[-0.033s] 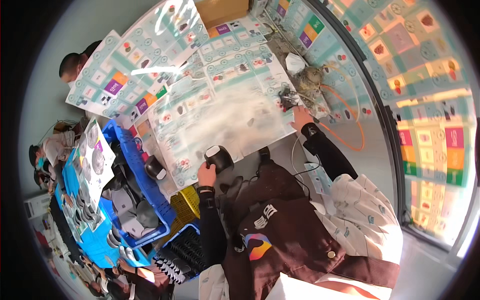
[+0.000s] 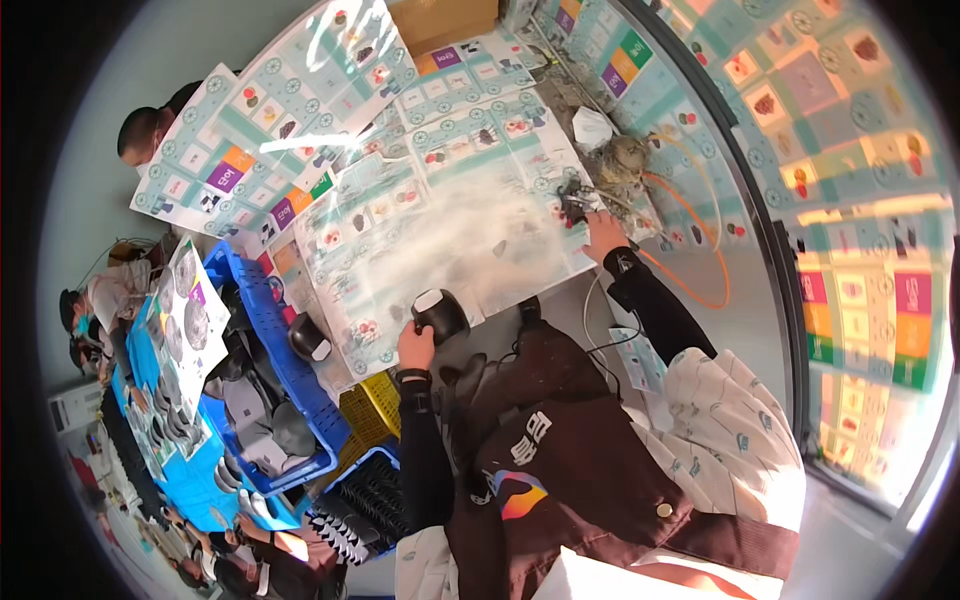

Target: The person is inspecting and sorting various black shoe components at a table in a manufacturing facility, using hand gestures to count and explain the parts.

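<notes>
Sheet-covered worktable (image 2: 540,270), pale dust (image 2: 440,255) smeared across middle. At near edge: left hand (image 2: 415,347) clamped on black rounded piece (image 2: 447,317), white-patched. By right edge: right hand (image 2: 605,237) at dark object (image 2: 574,200), grip on it hard to make out. Left, blue crate (image 2: 274,310) of grey and black pieces (image 2: 262,432). Farther off, people (image 2: 115,300) at blue-covered table (image 2: 198,492).

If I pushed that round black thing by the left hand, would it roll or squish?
The round black thing might roll a little, because its sides look curved. It may be stiff, since its rounded shape shows no sag beside the left hand. It could feel slippery, as it looks smooth.
</notes>
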Available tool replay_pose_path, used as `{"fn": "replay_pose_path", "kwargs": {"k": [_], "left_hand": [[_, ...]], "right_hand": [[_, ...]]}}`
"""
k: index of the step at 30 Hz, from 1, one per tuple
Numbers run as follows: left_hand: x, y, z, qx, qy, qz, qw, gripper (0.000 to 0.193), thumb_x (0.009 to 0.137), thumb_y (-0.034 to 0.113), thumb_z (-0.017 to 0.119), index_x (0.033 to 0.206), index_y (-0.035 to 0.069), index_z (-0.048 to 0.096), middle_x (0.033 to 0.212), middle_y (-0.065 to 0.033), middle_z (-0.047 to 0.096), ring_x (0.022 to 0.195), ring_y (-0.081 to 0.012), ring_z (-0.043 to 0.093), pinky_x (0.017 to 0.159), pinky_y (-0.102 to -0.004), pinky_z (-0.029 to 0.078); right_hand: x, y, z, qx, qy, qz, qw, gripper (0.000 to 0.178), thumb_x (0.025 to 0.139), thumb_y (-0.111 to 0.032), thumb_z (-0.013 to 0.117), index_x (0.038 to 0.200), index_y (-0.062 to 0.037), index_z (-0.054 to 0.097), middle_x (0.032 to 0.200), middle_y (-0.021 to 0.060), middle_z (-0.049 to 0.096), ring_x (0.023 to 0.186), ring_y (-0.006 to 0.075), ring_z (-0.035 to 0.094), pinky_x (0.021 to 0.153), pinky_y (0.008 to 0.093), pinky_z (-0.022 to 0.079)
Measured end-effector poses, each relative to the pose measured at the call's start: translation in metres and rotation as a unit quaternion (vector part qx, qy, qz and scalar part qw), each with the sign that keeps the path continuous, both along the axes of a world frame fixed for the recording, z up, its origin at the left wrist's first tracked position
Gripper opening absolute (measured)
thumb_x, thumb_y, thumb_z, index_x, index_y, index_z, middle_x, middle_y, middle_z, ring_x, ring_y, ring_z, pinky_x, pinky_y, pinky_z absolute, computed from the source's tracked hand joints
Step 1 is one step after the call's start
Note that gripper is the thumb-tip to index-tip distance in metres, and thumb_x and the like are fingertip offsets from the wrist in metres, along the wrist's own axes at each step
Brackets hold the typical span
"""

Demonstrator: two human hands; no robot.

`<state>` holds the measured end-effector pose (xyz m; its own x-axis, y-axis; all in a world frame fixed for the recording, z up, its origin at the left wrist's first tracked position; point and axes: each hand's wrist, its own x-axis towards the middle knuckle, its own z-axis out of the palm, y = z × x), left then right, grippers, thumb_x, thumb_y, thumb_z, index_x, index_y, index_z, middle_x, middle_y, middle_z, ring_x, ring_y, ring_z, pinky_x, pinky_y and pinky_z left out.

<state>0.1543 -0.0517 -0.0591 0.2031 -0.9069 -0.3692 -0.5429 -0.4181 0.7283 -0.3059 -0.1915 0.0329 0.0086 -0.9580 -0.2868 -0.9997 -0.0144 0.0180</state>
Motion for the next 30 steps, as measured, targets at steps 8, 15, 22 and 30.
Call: {"fn": "replay_pose_path", "kwargs": {"k": [8,15,22,30], "left_hand": [[-0.048,-0.099,-0.010,0.016,-0.079,0.055,0.995,0.049,0.084,0.029,0.068,0.125,0.003,0.065,0.107,-0.0196,0.075,0.103,-0.0367,0.071,0.091,-0.0453,0.055],[-0.062,-0.131,-0.037,0.001,-0.104,0.030,0.994,0.050,0.087,0.033,0.069,0.125,0.000,0.065,0.106,-0.0214,0.074,0.101,-0.0396,0.070,0.089,-0.0474,0.055],[-0.038,-0.119,-0.073,-0.028,0.003,0.084,0.996,0.037,0.099,0.026,0.062,0.124,-0.001,0.069,0.099,-0.0150,0.076,0.078,-0.0208,0.075,0.064,-0.0336,0.059],[-0.039,-0.123,-0.071,-0.018,0.053,0.076,0.996,0.035,0.098,0.022,0.061,0.123,-0.001,0.070,0.097,-0.0129,0.076,0.080,-0.0206,0.075,0.066,-0.0330,0.058]], "right_hand": [[-0.006,-0.071,-0.097,0.054,-0.077,0.042,0.995,0.082,0.077,-0.022,0.088,0.144,-0.0071,0.041,0.143,0.0212,0.041,0.131,0.0463,0.047,0.098,0.0527,0.052],[0.001,-0.085,-0.058,0.043,-0.240,-0.009,0.970,0.048,0.080,-0.009,0.075,0.123,-0.0065,0.053,0.114,0.0158,0.062,0.104,0.0435,0.066,0.084,0.0488,0.057],[0.102,-0.065,0.038,0.217,-0.457,0.084,0.858,0.048,0.084,-0.024,0.070,0.129,-0.0100,0.065,0.105,0.0222,0.072,0.096,0.0385,0.069,0.086,0.0418,0.053],[0.146,-0.073,0.043,0.161,-0.373,0.095,0.909,0.036,0.081,-0.027,0.068,0.111,-0.0074,0.070,0.093,0.0200,0.072,0.088,0.0407,0.068,0.079,0.0469,0.053]]}}
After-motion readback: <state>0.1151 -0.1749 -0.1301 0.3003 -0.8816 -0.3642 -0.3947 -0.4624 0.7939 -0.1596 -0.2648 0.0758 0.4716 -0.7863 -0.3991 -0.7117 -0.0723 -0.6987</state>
